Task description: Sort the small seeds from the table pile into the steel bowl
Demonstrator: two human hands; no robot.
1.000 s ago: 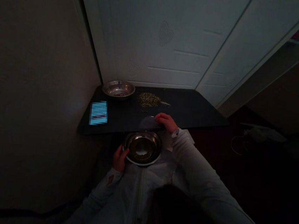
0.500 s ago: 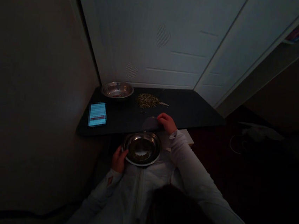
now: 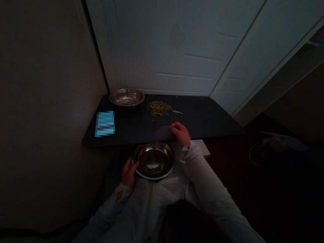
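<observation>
My left hand (image 3: 129, 173) grips the left rim of a shiny metal bowl (image 3: 169, 168), thumb over the edge. Small grains (image 3: 154, 169) lie in the bottom of this bowl, at my lap just below the table edge. My right hand (image 3: 179, 132) is closed, fingertips pinching a thin, see-through rounded sheet (image 3: 161, 132) over the table's front part; its exact kind is too dim to tell. Beyond it, a heap of seeds or grains (image 3: 159, 108) is spread on the dark table, with a small pale pointed thing (image 3: 177, 112) at its right side.
A second metal bowl (image 3: 127, 97) stands at the back left of the dark table (image 3: 208, 116). A blurred-out blue item (image 3: 105, 124) lies at the left. White panels (image 3: 147, 32) rise behind the table. A pale flat box-like thing (image 3: 201, 147) is under my right forearm.
Hardly anything differs. My right hand and the see-through sheet have shifted very slightly left; my left hand stays on the bowl.
</observation>
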